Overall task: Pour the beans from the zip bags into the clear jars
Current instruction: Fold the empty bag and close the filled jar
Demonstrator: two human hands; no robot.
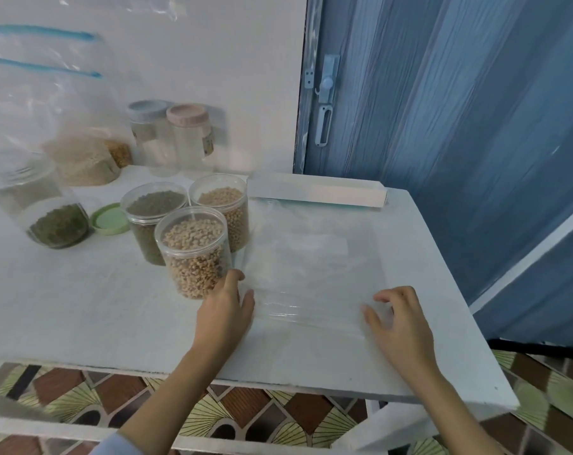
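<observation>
An empty clear zip bag lies flat on the white table. My left hand rests on its near left corner with fingers nearly straight. My right hand hovers over or touches its near right corner, fingers loosely bent. Left of the bag stand three lidless clear jars: one of speckled tan beans, one of green beans, one of pale yellow beans. A fourth jar with some green beans stands at far left.
A green lid lies between the jars. Bags of pale grains lean on the wall at back left, beside two lidded empty jars. A white box lies at the back. A blue folding door is at right.
</observation>
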